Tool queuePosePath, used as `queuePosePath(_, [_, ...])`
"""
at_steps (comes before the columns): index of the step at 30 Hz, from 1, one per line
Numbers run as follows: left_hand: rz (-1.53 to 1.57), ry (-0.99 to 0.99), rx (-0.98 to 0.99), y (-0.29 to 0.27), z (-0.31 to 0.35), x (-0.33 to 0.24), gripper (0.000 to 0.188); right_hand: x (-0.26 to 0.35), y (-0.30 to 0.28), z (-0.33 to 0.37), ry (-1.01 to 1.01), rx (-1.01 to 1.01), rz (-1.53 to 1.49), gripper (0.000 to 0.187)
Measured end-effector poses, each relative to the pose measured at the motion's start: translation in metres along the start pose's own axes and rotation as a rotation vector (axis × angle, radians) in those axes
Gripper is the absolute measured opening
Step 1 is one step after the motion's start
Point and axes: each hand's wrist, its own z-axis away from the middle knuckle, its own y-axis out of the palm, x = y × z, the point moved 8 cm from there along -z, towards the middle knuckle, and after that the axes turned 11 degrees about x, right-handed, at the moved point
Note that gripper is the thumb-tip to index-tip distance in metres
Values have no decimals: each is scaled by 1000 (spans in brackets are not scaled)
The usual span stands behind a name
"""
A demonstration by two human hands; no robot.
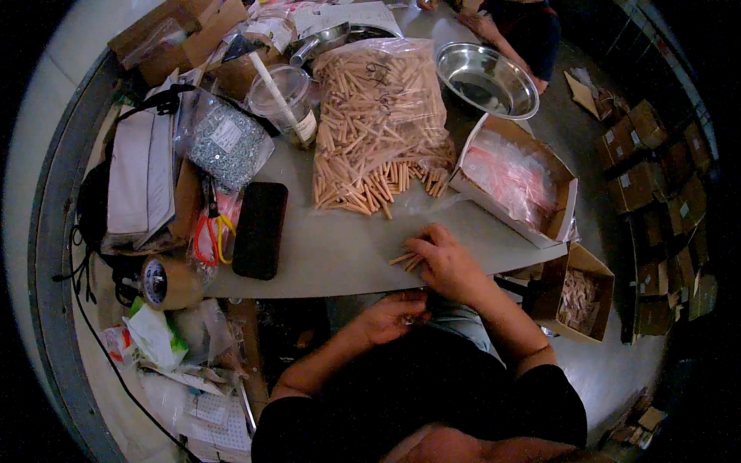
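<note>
My right hand [444, 264] is over the near edge of the table, its fingers closed on a few short wooden dowels [404, 261] that stick out to the left. Lower down, just off the table edge and above my lap, my left hand [390, 317] has its fingers curled together. What it holds, if anything, is too small and dark to make out. Ahead of both hands lies a large clear plastic bag [378, 100] full of wooden dowels. Its near end gapes, and loose dowels [378, 191] spill toward me.
Right of the bag stand a white carton [570, 202] of small plastic bags and a steel bowl [505, 106]. A lower box [606, 297] holds wooden pieces. Leftward are a black phone [260, 231], scissors [207, 241], a bag of screws [226, 147] and a plastic cup [270, 92]. Another person's arm [509, 46] shows beyond.
</note>
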Motion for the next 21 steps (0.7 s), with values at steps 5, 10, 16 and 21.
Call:
queuePosePath(5, [145, -109, 11, -12, 6, 7, 22, 11, 7, -5, -163, 54, -28, 36])
queuePosePath(10, [203, -129, 21, -3, 13, 3, 19, 17, 9, 4, -306, 77, -11, 31])
queuePosePath(16, [68, -82, 12, -4, 5, 7, 20, 24, 25, 18, -396, 313, -135, 32])
queuePosePath(21, [-563, -97, -33, 21, 5, -11, 33, 23, 8, 31, -264, 395, -583, 31])
